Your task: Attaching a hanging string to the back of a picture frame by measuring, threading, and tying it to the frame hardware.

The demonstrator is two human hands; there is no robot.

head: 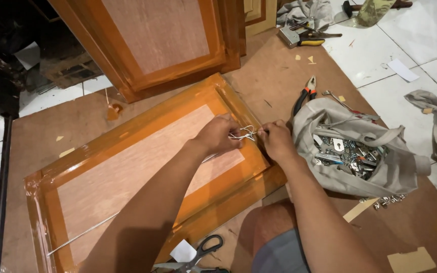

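**Thin wire pinched between both hands over an orange-framed panel**

Head view: a flat rectangular wooden door panel with a glossy orange frame and a pale inset (127, 172) is laid on a sheet of brown board (279, 76) — this panel serves as the landmark. Over the panel's right-hand frame rail, a thin whitish metal wire (246, 134) is held between two hands. The left hand (218, 135) is closed, its fingers curled around the wire's looped end; the right hand (276, 139) is closed too, the wire pinched at its fingertips. The two hands are nearly touching. A long straight stretch of the same wire is seen running across the panel's inset toward its lower left corner.

Just right of the panel, an open grey cloth bag filled with small silver metal fittings (355, 151) is set on the board. Beyond the bag, above the panel's right end, pliers with red and black handles (304, 93) are lying. Below the panel's lower edge, black-handled scissors (198, 255) are seen — partly cut off by the picture's edge. A second, similar orange-framed panel (163, 40) is propped behind the landmark panel.
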